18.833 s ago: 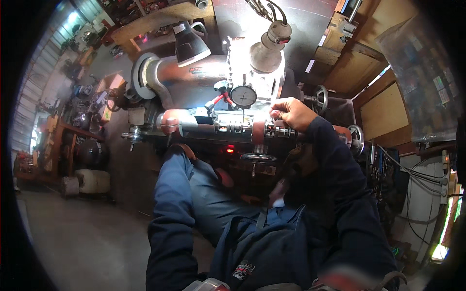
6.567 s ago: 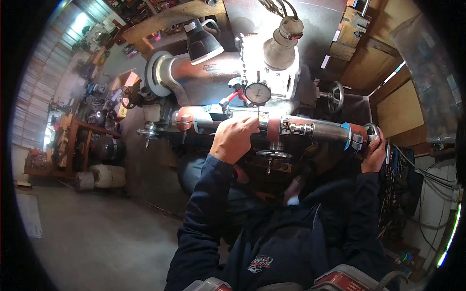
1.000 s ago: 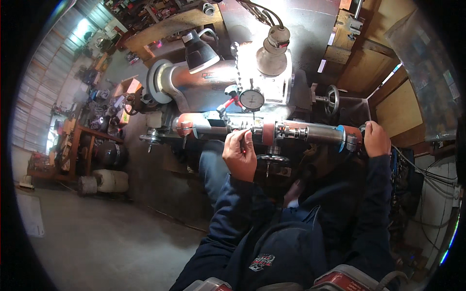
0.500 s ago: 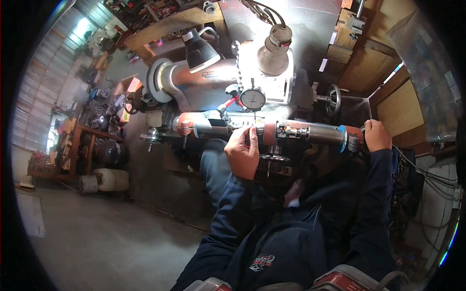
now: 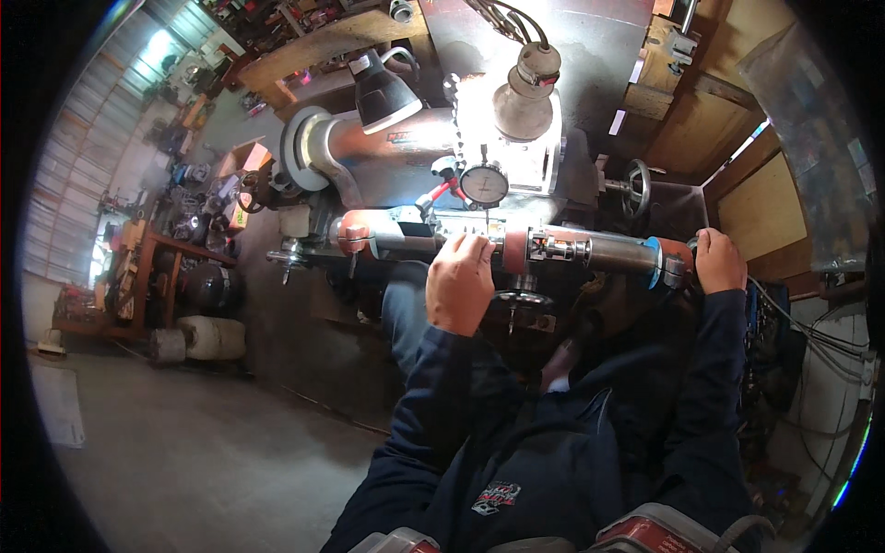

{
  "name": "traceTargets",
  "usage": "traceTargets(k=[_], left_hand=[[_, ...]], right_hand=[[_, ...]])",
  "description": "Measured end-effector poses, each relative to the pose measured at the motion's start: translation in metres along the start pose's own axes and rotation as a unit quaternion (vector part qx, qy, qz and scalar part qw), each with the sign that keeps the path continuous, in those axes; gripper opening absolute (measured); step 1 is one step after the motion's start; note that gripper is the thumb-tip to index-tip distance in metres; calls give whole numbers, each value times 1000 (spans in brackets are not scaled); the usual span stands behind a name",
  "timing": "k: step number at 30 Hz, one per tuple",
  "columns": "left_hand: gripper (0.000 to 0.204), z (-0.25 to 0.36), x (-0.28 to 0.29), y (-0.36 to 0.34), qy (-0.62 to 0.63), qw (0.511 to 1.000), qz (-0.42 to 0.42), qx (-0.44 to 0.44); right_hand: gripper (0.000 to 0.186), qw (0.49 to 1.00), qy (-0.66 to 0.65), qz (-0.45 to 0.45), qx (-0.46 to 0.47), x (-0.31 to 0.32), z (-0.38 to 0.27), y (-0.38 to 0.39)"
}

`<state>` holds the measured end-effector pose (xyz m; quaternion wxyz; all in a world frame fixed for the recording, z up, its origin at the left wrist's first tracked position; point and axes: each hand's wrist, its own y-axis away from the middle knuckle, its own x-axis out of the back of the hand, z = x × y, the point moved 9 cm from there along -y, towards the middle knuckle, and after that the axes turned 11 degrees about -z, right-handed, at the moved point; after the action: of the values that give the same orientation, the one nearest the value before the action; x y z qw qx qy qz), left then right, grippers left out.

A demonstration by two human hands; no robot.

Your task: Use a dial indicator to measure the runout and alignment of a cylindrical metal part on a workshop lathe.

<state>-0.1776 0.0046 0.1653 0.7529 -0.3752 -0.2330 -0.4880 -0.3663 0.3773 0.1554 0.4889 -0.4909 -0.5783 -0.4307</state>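
My left hand (image 5: 461, 284) is closed, its fingertips pinched at the bright metal workpiece (image 5: 497, 241) just below a round dial indicator (image 5: 484, 184). The indicator's stem points down at that piece, and a red-jointed arm (image 5: 431, 198) stands beside it. My right hand (image 5: 721, 261) curls around the right end of the fixture, next to a reddish clamp block (image 5: 676, 263); whatever its fingers grip is hidden. Between the hands run a reddish collar (image 5: 516, 251) and a thick steel bar (image 5: 619, 254). A second reddish clamp block (image 5: 353, 232) holds the left end.
Behind the fixture stand a grinding machine body (image 5: 406, 152) and a bright work lamp (image 5: 525, 101), with a black lamp (image 5: 383, 97) to its left. A handwheel (image 5: 636, 191) sits at the right, another (image 5: 523, 299) below the bar. A cluttered rack (image 5: 166, 286) stands left.
My left hand has rolled over at the workpiece: the thumb that stood up is now tucked and the back of the hand shows. My right hand's fingers have shifted slightly at the end.
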Motion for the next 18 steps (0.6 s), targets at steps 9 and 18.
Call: traceTargets(k=[9,18], left_hand=[[9,-7,-3,-1,2,997,-39,-67],[9,-6,-3,0,4,996,-36,-79]], right_hand=[[32,1000,-5,12,17,1,-3,0],[33,1000,-8,12,16,5,-6,3]])
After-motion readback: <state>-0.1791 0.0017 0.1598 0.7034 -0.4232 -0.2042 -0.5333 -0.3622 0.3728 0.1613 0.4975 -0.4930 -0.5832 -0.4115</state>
